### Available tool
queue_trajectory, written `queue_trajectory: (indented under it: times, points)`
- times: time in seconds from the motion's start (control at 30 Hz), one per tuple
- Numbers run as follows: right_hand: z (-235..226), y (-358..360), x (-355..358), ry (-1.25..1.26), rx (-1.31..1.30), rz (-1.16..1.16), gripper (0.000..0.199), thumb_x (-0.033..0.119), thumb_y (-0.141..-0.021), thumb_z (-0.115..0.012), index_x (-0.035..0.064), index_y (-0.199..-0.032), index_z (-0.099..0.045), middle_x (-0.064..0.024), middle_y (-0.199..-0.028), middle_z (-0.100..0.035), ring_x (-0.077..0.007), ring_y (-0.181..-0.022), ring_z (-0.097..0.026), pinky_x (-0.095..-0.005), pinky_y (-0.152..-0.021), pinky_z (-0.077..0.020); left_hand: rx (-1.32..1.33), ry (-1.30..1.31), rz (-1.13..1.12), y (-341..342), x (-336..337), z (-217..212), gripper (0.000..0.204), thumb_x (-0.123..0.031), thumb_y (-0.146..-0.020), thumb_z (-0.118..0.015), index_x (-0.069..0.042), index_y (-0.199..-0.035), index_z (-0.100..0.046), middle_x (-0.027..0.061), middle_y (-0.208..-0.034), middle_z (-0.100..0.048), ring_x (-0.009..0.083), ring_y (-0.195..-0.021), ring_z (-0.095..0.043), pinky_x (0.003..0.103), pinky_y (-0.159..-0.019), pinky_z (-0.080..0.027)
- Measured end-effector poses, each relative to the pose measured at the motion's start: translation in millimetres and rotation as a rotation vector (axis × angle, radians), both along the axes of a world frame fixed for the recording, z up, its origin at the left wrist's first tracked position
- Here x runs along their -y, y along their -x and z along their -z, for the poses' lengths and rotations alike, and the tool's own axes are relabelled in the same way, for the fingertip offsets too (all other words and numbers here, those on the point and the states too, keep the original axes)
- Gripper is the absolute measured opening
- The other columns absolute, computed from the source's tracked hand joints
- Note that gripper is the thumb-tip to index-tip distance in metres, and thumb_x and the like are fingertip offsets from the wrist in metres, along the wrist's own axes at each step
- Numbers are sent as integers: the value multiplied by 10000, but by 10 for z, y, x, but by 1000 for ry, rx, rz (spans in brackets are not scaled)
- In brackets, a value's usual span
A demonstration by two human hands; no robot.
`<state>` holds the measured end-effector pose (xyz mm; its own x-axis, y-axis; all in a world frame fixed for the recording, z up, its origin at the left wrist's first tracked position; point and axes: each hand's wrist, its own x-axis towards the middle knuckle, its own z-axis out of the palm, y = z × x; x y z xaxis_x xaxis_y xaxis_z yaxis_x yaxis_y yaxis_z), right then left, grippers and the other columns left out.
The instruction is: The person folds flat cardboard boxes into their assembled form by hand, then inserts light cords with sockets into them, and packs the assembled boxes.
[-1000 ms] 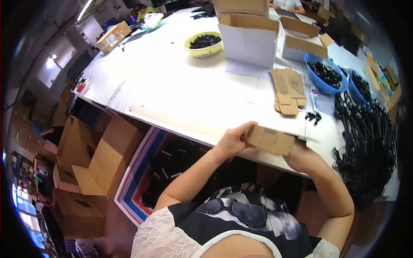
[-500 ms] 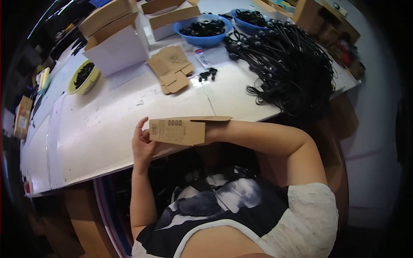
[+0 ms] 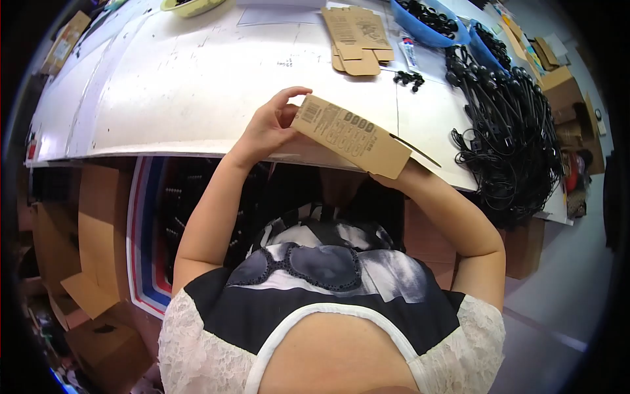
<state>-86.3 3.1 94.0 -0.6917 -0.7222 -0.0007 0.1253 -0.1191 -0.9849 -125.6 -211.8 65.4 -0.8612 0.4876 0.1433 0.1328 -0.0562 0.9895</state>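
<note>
Carton (image 3: 351, 136) of thin brown cardboard, with dark printing on the face turned up, is held just above the near edge of the table, aslant, its left end farther from the body than its right. A narrow flap (image 3: 415, 150) sticks out from its right end.

The left hand (image 3: 268, 131) has hold of the left end: forefinger stretched to the far corner, thumb along the near side, the two parted around the cardboard, the other fingers bent and partly hidden. The right hand (image 3: 399, 178) is at the right end, mostly covered by the carton, so I cannot tell how its fingers are set.

Beyond the carton on the white table (image 3: 184, 85) lie flattened cartons (image 3: 357, 39); just right of them are a slim white, blue and red tube (image 3: 409, 54) and a small cluster of black parts (image 3: 409, 80). Farther right, two blue basins (image 3: 420, 33) hold black pieces, and a heap of black cords (image 3: 502, 131) spreads along the table's right side. A pale yellow basin (image 3: 197, 9) sits at the far side. Below the table, on the left, are a striped sack (image 3: 149, 230) and an open cardboard box (image 3: 102, 230).
</note>
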Motion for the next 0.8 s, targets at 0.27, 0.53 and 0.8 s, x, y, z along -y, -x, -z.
queue_trajectory:
  times: [0.27, 0.53, 0.8]
  points:
    - [26, -16, -1, 94, 175, -39, 493, 283, -959, -350, 66, -1383, -226, -127, -1380, -331, -201, -1239, -384, -311, -1004, -365, 18, -24, 57, 29, 62, 22, 473, 33, -789, -593, -29, -1220, -410, 66, -919, -627, 94, -875, -589, 228, -777, -482]
    - [38, -17, -3, 180, 323, -24, 495, 285, -959, -350, 65, -1384, -224, -128, -1381, -330, -197, -1242, -379, -310, -1004, -365, 67, -43, 37, -6, 64, 39, 521, 66, -775, -577, -16, -1268, -426, 94, -986, -628, 134, -893, -604, 250, -812, -502]
    - [-31, 155, 43, -21, -223, -46, 487, 262, -966, -286, 91, -1401, -151, -113, -1430, -232, -210, -1274, -336, -327, -1031, -344, -351, 215, -210, -135, -59, -239, 643, 86, -639, -661, -87, -1233, -483, 108, -1077, -543, 229, -985, -543, 330, -856, -460]
